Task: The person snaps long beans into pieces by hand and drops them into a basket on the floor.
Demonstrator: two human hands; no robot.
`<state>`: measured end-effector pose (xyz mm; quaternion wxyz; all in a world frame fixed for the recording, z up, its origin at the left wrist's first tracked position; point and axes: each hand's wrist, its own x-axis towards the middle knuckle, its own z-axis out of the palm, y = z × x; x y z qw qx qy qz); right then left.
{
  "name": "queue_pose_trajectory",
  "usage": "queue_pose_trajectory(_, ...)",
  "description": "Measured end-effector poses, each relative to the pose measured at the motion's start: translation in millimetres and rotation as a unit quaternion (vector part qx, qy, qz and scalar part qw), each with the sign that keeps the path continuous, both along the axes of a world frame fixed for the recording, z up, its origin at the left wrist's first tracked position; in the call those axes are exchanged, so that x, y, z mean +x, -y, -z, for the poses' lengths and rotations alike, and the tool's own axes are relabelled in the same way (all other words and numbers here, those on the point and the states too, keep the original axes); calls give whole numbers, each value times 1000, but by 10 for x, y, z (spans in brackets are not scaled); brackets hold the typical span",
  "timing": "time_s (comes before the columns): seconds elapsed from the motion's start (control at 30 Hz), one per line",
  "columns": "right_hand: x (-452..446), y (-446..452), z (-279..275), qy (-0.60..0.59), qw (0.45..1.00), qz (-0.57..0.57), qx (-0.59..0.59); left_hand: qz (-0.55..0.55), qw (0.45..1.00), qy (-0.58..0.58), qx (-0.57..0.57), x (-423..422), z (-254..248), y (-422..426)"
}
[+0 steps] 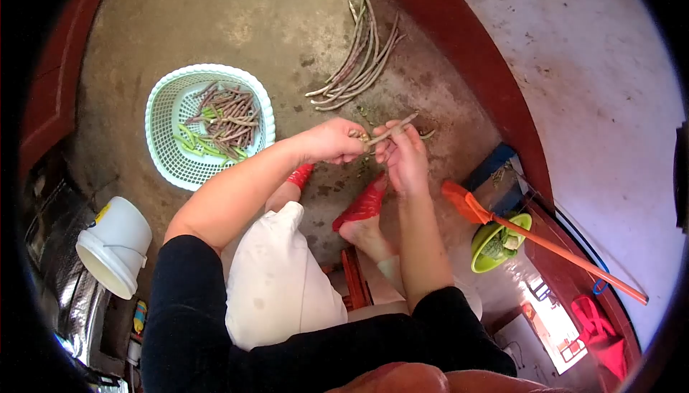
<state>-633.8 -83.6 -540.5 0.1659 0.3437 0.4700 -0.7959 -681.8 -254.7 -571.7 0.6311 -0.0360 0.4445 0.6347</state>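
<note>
Bean (392, 130) being pinched by left hand (335, 141) and right hand (405, 155), seemingly for control; long beans (371, 58) laid near the edge of the floor (237, 20), apparently for reach.

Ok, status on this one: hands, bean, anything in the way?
Left hand and right hand on one long bean. Pale green basket of bean pieces to the left. Nothing visibly blocking the hands.

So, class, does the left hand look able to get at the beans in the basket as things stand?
Probably yes: the basket is open-topped and nothing covers the beans, though the left hand is closed on bean pieces.
</note>
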Motion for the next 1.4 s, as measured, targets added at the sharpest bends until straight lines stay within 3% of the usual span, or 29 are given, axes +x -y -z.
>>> queue_pose_trajectory(0.13, -21, 7, 30, -45, 998, 52, 7, -13, 995, -41, -88, 87, 60, -35)
queue_pose_trajectory(0.23, 43, 195, -41, -81, 967, -68, 233, -42, 983, -64, -164, 124, 229, -55)
queue_pose_trajectory(0.3, 139, 318, -90, -107, 966, -46, 231, -21, 962, -125, -241, 115, 247, -95)
queue_pose_trajectory(0.4, 202, 323, -58, -127, 966, -30, 224, -24, 934, -220, -281, 102, 210, -117)
queue_pose_trajectory(0.53, 212, 298, -75, -149, 964, -26, 221, -39, 923, -255, -285, 119, 239, -141)
queue_pose_trajectory(0.6, 204, 278, -96, -140, 967, -17, 210, -76, 962, -116, -234, 74, 189, -124)
queue_pose_trajectory(0.63, 191, 257, -101, -132, 971, -9, 199, -78, 962, -116, -236, 54, 138, -94)
queue_pose_trajectory(0.67, 183, 201, -98, -133, 971, -9, 198, -120, 978, -19, -172, 42, 67, -48)
queue_pose_trajectory(0.7, 181, 107, -81, -95, 988, 71, 95, -159, 979, 77, -106, 32, 24, -6)
queue_pose_trajectory(0.73, 183, 21, -43, -57, 987, 150, -8, -158, 979, 76, -106, 21, 27, 26)
queue_pose_trajectory(0.8, 265, -171, 118, -30, 972, 221, -71, -325, 942, 21, 84, 19, 41, 88)
queue_pose_trajectory(0.83, 300, -309, 164, -19, 959, 252, -125, -390, 916, 79, 57, -71, -42, 165)
queue_pose_trajectory(0.87, 320, -422, 216, -10, 943, 279, -179, -385, 916, 71, 85, -99, 145, 277)
queue_pose_trajectory(0.93, 311, -420, 151, 2, 965, 215, -151, -316, 947, 45, -27, -222, -118, 284)
queue_pose_trajectory(1.0, 251, -230, -18, 18, 999, 23, -24, -195, 980, 3, -43, -168, -164, 164)
queue_pose_trajectory(1.03, 224, -138, -43, 8, 1000, 11, -6, -107, 994, -1, -36, -132, -147, 96)
queue_pose_trajectory(1.13, 218, -64, 11, 1, 1000, 3, -16, 7, 999, 42, -10, 23, -139, -68)
queue_pose_trajectory(1.3, 284, -160, 74, 15, 997, -28, -64, -13, 996, 22, -81, 175, -17, -111)
queue_pose_trajectory(1.37, 307, -51, 50, 31, 984, -109, 140, -7, 991, -16, -130, 204, 55, -125)
queue_pose_trajectory(1.4, 324, 27, 44, 30, 984, -109, 138, -7, 987, -59, -151, 211, 109, -153)
